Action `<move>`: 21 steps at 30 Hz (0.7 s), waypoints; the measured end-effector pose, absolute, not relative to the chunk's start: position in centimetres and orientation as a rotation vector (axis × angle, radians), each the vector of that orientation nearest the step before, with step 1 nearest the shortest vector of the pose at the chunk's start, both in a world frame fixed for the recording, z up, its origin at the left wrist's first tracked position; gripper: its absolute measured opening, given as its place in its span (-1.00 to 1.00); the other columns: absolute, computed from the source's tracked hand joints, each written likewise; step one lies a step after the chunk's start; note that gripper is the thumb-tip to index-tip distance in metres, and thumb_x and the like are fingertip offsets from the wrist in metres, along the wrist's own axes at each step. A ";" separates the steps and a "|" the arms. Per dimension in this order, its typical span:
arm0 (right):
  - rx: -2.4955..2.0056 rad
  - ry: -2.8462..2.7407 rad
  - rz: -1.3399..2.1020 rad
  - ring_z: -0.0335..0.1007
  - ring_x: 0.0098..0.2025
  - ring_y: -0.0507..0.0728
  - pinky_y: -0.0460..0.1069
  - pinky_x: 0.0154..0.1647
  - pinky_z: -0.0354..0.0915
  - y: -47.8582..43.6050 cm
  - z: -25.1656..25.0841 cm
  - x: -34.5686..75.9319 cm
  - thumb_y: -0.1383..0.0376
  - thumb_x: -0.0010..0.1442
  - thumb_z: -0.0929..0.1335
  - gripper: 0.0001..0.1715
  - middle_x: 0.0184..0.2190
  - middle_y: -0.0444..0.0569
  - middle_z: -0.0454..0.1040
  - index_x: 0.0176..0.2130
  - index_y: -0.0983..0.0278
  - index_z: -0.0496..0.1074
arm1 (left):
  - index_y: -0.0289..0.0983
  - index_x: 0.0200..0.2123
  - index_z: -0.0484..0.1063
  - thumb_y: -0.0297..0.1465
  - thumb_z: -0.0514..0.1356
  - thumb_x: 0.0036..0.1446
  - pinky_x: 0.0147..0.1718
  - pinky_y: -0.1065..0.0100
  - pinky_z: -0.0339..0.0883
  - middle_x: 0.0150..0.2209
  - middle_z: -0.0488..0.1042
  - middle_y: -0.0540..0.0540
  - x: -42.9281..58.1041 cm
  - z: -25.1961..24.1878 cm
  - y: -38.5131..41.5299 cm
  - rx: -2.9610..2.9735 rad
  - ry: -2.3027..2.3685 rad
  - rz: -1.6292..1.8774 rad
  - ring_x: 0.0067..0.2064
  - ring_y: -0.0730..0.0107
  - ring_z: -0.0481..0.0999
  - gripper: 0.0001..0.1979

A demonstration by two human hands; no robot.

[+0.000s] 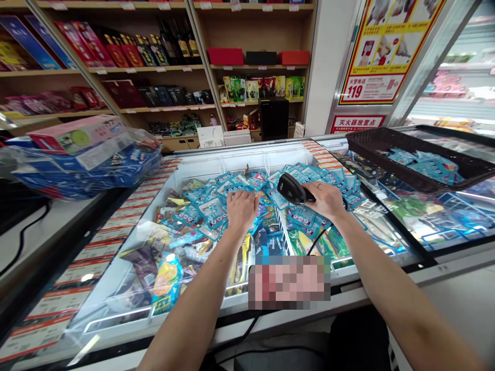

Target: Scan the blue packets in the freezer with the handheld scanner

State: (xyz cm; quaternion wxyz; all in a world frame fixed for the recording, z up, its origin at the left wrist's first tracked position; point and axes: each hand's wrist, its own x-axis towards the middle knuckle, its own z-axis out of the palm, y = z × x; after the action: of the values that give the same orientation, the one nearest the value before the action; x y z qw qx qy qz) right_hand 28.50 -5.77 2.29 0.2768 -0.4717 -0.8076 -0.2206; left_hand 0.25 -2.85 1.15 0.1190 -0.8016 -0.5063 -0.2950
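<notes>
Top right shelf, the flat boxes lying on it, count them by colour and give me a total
Red boxes: 2 (the second at the right end)
Black box: 1
Total: 3, all on the top right shelf

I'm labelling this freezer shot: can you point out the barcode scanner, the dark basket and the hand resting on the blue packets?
barcode scanner point(292, 188), head view, on its black head.
dark basket point(371, 149), head view, on its near mesh wall.
left hand point(242, 208), head view, on the back of the hand.
</notes>
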 end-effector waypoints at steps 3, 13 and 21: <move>-1.289 -2.161 -0.606 0.39 -0.19 0.19 -0.01 -0.22 0.21 -5.8 2.2 28.5 0.19 0.14 0.35 -0.59 -0.23 0.04 0.49 -0.02 0.25 0.37 | -0.26 -0.18 0.49 -0.26 -0.05 0.25 0.09 -0.02 -0.02 -0.16 0.50 -0.23 0.3 1.1 -2.8 -2.320 -1.470 -0.865 -0.01 0.09 0.38 -0.66; -1.305 -2.170 -0.625 0.39 -0.22 0.17 -0.02 -0.24 0.18 -5.9 2.4 28.3 0.16 0.15 0.34 -0.60 -0.26 0.00 0.49 -0.03 0.24 0.37 | -0.08 0.12 0.29 -0.22 -0.12 0.30 0.11 0.13 0.04 0.17 0.32 -0.01 0.9 1.9 -2.7 -2.768 -1.033 -0.535 0.24 0.23 0.17 -0.60; -1.303 -2.166 -0.636 0.39 -0.23 0.16 -0.02 -0.26 0.17 -5.8 2.3 28.3 0.15 0.14 0.36 -0.60 -0.27 -0.01 0.49 -0.04 0.23 0.38 | -0.25 -0.14 0.42 -0.12 -0.07 0.25 0.01 0.14 0.15 -0.06 0.46 -0.19 0.7 1.8 -2.7 -2.600 -1.250 -0.729 0.04 0.16 0.36 -0.59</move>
State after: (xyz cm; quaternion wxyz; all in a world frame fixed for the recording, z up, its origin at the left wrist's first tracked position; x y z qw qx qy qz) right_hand 28.28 -5.81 2.30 0.2643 -0.4822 -0.8013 -0.2355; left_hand 0.74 -2.67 1.82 0.0830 -0.8708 -0.4186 -0.2442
